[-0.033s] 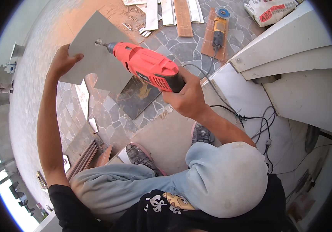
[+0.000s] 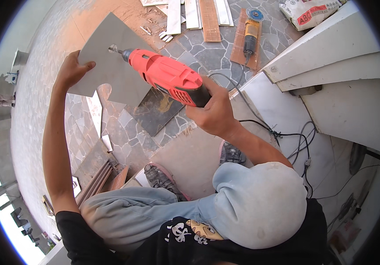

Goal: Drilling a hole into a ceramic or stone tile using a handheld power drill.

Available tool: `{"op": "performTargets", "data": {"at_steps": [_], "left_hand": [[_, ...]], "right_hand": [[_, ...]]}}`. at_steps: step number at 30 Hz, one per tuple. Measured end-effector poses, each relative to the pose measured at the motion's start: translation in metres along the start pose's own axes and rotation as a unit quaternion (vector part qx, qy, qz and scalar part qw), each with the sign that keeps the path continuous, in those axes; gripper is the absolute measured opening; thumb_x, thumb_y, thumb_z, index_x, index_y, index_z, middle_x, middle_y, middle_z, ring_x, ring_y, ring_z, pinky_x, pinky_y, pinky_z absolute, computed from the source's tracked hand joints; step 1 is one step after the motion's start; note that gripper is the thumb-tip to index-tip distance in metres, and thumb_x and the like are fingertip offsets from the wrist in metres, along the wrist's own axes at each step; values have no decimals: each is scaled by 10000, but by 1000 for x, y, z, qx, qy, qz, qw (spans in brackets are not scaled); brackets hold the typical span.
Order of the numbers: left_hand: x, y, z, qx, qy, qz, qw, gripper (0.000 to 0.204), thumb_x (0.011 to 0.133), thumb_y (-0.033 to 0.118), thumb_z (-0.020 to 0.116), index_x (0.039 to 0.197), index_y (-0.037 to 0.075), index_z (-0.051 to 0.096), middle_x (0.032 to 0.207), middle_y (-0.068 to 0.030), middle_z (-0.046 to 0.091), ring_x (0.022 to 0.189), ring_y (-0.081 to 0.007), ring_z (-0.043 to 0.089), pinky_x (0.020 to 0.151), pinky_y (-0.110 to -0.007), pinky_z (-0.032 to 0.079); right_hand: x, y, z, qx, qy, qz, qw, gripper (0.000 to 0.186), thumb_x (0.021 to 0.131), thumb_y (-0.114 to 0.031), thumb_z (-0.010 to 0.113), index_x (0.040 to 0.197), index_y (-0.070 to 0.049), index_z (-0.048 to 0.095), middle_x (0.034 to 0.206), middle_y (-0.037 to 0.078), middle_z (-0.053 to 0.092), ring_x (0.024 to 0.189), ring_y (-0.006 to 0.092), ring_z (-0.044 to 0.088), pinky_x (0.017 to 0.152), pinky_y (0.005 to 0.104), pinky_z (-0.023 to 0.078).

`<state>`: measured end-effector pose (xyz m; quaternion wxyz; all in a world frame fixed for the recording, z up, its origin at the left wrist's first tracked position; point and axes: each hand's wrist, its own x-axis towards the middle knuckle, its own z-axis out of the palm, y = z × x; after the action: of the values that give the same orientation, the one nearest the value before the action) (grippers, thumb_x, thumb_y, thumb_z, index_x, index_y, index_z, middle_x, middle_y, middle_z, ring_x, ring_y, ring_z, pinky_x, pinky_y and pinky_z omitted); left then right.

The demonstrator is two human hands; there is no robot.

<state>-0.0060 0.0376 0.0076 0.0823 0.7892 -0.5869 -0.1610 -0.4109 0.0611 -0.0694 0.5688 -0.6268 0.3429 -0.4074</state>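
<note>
My left hand point(image 2: 72, 70) is closed on the left edge of a grey tile point(image 2: 106, 66), thumb on the upper face and fingers hidden beneath. A rounded notch is cut into the tile's near edge. In my right hand point(image 2: 215, 109) is a red power drill point(image 2: 165, 73), gripped at its black rear end. The drill points to the far left, and its bit meets the tile at a small round hole ringed by chipped, pale material. A dark tile point(image 2: 156, 110) lies below and to the right of the grey one.
An angle grinder point(image 2: 252, 33) with a blue disc lies on a brown tile strip at the far right. Cut tile strips point(image 2: 192, 15) lie at the back. Black cables point(image 2: 298, 137) tangle on the right near leaning white panels point(image 2: 327, 44). A bag point(image 2: 311, 13) stands behind.
</note>
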Motion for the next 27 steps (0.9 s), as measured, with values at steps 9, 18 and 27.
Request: {"op": "performTargets", "data": {"at_steps": [9, 18, 27], "left_hand": [[-3, -3, 2, -1, 6, -28, 1000, 476, 814, 228, 736, 1157, -93, 657, 996, -222, 735, 865, -309, 735, 852, -395, 569], [1, -3, 1, -11, -7, -25, 1000, 442, 832, 195, 764, 1182, -63, 686, 1013, -222, 755, 853, -317, 761, 836, -404, 594], [-3, 5, 0, 10, -1, -37, 999, 432, 831, 170, 763, 1165, -92, 682, 979, -232, 754, 833, -309, 763, 817, -404, 593]], "right_hand": [[2, 23, 3, -99, -11, -29, 995, 456, 767, -40, 695, 1209, 33, 611, 973, 239, 726, 933, 352, 748, 825, 366, 565], [-12, 27, 4, -50, -28, -1, 998, 446, 751, -6, 677, 1190, 28, 611, 948, 151, 704, 875, 225, 678, 794, 323, 534], [-13, 8, 19, 30, -35, 3, 999, 373, 741, 11, 658, 1113, 11, 622, 869, 53, 673, 775, 116, 600, 736, 277, 494]]}}
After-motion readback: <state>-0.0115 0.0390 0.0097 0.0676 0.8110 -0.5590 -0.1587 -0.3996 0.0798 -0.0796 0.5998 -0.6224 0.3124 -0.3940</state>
